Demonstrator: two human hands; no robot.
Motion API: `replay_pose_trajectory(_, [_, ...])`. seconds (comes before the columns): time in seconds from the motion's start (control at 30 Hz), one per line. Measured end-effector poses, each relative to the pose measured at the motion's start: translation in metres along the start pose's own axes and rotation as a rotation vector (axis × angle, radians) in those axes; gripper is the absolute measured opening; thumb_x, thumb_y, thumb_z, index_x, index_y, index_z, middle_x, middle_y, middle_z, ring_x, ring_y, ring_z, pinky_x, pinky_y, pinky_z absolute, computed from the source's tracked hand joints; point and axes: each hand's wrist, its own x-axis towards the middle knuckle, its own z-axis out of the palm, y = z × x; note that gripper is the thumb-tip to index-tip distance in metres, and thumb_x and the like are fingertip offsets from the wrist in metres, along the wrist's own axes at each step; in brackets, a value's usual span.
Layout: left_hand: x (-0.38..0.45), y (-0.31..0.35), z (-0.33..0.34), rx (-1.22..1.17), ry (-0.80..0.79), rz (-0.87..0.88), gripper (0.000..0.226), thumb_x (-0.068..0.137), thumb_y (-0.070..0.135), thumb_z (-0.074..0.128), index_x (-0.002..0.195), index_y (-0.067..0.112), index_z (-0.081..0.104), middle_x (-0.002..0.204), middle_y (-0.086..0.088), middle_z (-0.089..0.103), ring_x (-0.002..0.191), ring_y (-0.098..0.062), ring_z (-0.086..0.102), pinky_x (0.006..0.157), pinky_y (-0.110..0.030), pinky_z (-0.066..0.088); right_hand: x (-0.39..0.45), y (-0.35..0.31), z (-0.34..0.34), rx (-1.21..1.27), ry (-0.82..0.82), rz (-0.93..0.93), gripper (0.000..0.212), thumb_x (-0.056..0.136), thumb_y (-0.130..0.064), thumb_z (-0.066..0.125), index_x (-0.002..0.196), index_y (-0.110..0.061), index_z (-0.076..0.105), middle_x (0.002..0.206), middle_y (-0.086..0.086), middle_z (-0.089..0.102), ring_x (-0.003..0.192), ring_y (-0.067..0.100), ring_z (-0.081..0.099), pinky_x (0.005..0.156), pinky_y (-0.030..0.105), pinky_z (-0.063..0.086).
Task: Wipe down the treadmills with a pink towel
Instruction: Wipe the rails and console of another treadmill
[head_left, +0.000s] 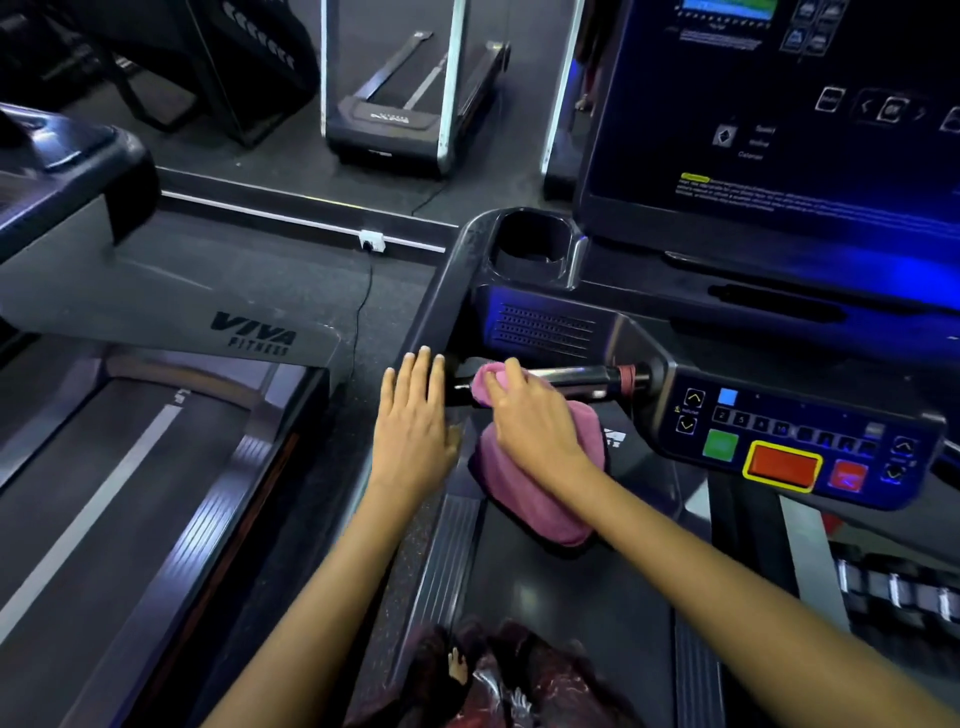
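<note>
At the centre of the frame the right hand grips the pink towel, its fingers curled over the top fold where the cloth wraps a chrome handlebar. The rest of the towel hangs down below the bar, its lower end draped above the dark belt of the near treadmill. The bar runs rightward to a red ring where it joins the control panel, which shows a green button, a red button framed in yellow and rows of small keys.

The left hand is just left of the towel, flat, with its fingers straight and close together; the fingertips reach the dark side rail. Whether the palm actually presses on the rail or only hovers over it is hard to say from this angle.

Above the bar, a cup holder sits at the corner of the console, and the dark display screen fills the upper right of the frame with blue light along its lower edge. At the left of the frame lies a second treadmill marked VIVA FITNESS, and a third treadmill stands at the top centre. A white socket with a black cable sits on the floor between them.
</note>
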Motion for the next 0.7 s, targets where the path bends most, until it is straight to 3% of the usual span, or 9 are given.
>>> replay_pose_trajectory(0.1, [-0.001, -0.003, -0.001, 0.078, -0.111, -0.045, 0.089, 0.079, 0.030, 0.061, 0.146, -0.004, 0.013, 0.154, -0.020, 0.014, 0.144, -0.032, 0.014, 0.116, -0.047, 0.011, -0.007, 0.017, -0.002, -0.144, 0.092, 0.002, 0.031, 0.070, -0.007, 0.045, 0.088, -0.015, 0.070, 0.074, 0.002, 0.054, 0.045, 0.017, 0.053, 0.036, 0.022, 0.027])
replay_pose_trajectory(0.17, [-0.001, -0.003, 0.001, 0.028, -0.129, -0.057, 0.089, 0.082, 0.031, 0.053, 0.148, -0.001, 0.003, 0.157, -0.016, 0.003, 0.145, -0.028, 0.001, 0.118, -0.043, 0.003, 0.002, 0.020, -0.004, -0.144, 0.119, 0.055, 0.043, 0.068, -0.006, 0.031, 0.083, -0.012, 0.070, 0.069, 0.003, 0.054, 0.041, 0.016, 0.052, 0.034, 0.020, 0.031])
replay_pose_trajectory(0.33, [0.000, -0.006, 0.000, -0.052, -0.119, -0.063, 0.091, 0.081, 0.035, 0.056, 0.148, 0.001, 0.005, 0.157, -0.013, 0.004, 0.146, -0.025, -0.001, 0.117, -0.039, 0.004, 0.022, -0.017, 0.006, -0.108, 0.061, -0.037, 0.021, 0.062, -0.016, 0.059, 0.080, -0.019, 0.070, 0.074, -0.001, 0.056, 0.047, 0.012, 0.056, 0.036, 0.020, 0.036])
replay_pose_trajectory(0.5, [0.000, -0.006, 0.000, -0.039, -0.132, -0.057, 0.091, 0.083, 0.037, 0.054, 0.148, 0.002, 0.001, 0.158, -0.013, -0.001, 0.146, -0.025, -0.004, 0.117, -0.036, -0.001, -0.012, -0.011, 0.014, -0.128, 0.051, -0.140, 0.040, 0.069, -0.016, 0.040, 0.098, -0.022, 0.067, 0.086, 0.001, 0.058, 0.062, 0.018, 0.058, 0.043, 0.026, 0.043])
replay_pose_trajectory(0.6, [-0.002, -0.007, 0.000, -0.019, -0.136, -0.062, 0.092, 0.085, 0.039, 0.053, 0.148, 0.003, -0.003, 0.158, -0.011, -0.005, 0.145, -0.023, -0.007, 0.117, -0.034, -0.004, -0.028, 0.003, 0.011, -0.135, 0.110, -0.064, 0.037, 0.062, -0.014, 0.050, 0.093, -0.019, 0.070, 0.078, 0.003, 0.057, 0.057, 0.020, 0.056, 0.040, 0.025, 0.039])
replay_pose_trajectory(0.7, [-0.006, -0.007, -0.001, -0.012, -0.135, -0.063, 0.088, 0.089, 0.040, 0.049, 0.148, 0.005, -0.005, 0.158, -0.009, -0.008, 0.145, -0.022, -0.009, 0.116, -0.033, -0.005, -0.016, 0.002, 0.011, -0.095, 0.124, 0.059, 0.042, 0.070, -0.012, 0.044, 0.103, -0.018, 0.069, 0.081, 0.004, 0.058, 0.057, 0.019, 0.057, 0.042, 0.025, 0.041])
